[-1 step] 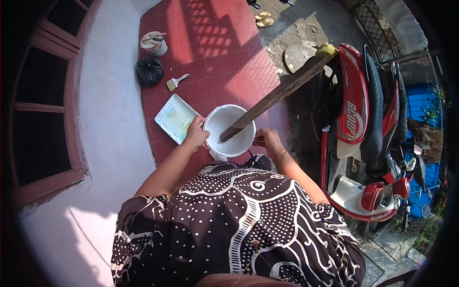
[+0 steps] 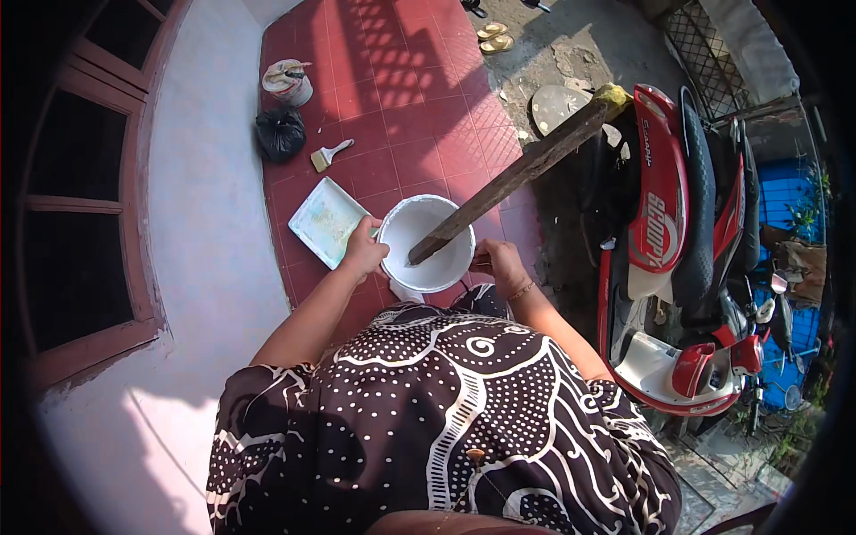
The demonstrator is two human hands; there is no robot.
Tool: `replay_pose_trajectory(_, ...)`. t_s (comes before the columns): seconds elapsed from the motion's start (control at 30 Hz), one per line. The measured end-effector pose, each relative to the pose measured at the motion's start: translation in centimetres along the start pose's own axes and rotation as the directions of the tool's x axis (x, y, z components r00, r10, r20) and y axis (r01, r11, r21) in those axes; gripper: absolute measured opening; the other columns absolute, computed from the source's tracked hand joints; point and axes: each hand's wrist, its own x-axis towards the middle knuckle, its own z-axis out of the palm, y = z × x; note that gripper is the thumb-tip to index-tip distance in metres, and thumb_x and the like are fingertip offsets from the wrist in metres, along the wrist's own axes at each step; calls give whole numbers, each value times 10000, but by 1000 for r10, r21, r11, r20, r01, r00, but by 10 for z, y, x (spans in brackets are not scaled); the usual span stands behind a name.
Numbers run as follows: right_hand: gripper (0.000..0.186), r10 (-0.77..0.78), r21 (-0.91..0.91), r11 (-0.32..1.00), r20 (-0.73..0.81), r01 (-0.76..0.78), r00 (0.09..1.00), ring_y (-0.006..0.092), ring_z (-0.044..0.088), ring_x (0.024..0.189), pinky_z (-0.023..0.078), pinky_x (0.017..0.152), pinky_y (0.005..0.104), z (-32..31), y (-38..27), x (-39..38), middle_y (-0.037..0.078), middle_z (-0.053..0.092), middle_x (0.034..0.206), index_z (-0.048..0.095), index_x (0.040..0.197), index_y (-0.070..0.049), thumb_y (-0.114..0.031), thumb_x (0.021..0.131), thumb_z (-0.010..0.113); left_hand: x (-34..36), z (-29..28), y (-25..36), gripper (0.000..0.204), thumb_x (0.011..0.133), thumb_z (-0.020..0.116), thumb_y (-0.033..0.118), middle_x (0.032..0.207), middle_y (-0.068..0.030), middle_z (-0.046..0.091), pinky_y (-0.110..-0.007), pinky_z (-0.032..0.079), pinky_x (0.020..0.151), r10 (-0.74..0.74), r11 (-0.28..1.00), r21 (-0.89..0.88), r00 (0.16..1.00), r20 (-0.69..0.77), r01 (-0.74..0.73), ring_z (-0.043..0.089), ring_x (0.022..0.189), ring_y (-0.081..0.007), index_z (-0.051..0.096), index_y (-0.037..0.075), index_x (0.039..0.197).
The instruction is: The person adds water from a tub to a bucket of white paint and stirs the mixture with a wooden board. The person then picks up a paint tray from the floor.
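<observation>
A white bucket (image 2: 397,234) is in front of me, with pale paint or residue on its inner wall. My left hand (image 2: 363,251) is closed on its left side, thumb at the rim. On the opposite side, the curled fingers of my right hand (image 2: 501,262) press against the bucket's wall, partly hidden. A long rough wooden plank (image 2: 513,183) stands tilted in the bucket. Its lower end rests inside and its upper end reaches far right, with something yellowish at the tip. Beside my left hand lies a white paint tray (image 2: 321,218) with pale greenish stains.
A paintbrush (image 2: 331,155), a black plastic bag (image 2: 280,135) and a paint-smeared pail (image 2: 287,84) lie on the red tiled floor (image 2: 406,134) by the white wall (image 2: 201,178). A red and white scooter (image 2: 660,196) stands to the right. Sandals (image 2: 496,37) lie far off.
</observation>
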Motion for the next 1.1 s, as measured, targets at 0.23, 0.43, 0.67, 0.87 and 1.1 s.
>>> replay_pose_trajectory(0.23, 240, 30, -79, 997, 79, -23, 996, 248, 637, 717, 533, 700, 345, 16, -56, 68, 149, 639, 799, 612, 796, 55, -145, 789, 478, 38, -15, 41, 467, 670, 483, -99, 779, -154, 600, -361, 518, 362, -41, 990, -136, 994, -101, 27, 615, 541, -233, 410, 55, 1105)
replay_pose_trajectory(0.43, 219, 54, -219, 976, 192, -11, 980, 237, 627, 697, 537, 658, 334, 23, -121, 129, 133, 614, 798, 597, 787, 52, -141, 803, 495, 83, -11, 55, 505, 653, 460, -136, 767, -172, 584, -398, 558, 409, -39, 966, -256, 975, -217, -19, 621, 557, -260, 357, 35, 1116)
replay_pose_trajectory(0.67, 224, 131, -406, 914, 308, 5, 942, 234, 614, 676, 531, 664, 338, 32, -207, 203, 128, 611, 769, 604, 775, 52, -140, 790, 490, 130, 6, 85, 503, 663, 465, -119, 843, -195, 573, -409, 567, 437, -64, 923, -377, 936, -346, -76, 631, 615, -268, 352, 37, 1127)
replay_pose_trajectory(0.87, 237, 135, -497, 864, 374, 76, 918, 222, 616, 678, 525, 656, 326, 53, -252, 267, 135, 625, 776, 616, 795, 52, -147, 783, 488, 182, 13, 86, 502, 666, 507, -96, 815, -167, 584, -330, 544, 449, -107, 876, -459, 869, -484, -147, 619, 594, -211, 389, 15, 1141)
replay_pose_trajectory(1.1, 230, 203, -553, 833, 337, 19, 919, 199, 594, 633, 508, 605, 307, 87, -270, 338, 107, 615, 728, 624, 779, 30, -164, 781, 500, 249, -16, 78, 504, 665, 484, -103, 841, -173, 572, -388, 568, 442, -88, 898, -412, 851, -517, -157, 630, 607, -246, 361, 13, 1139)
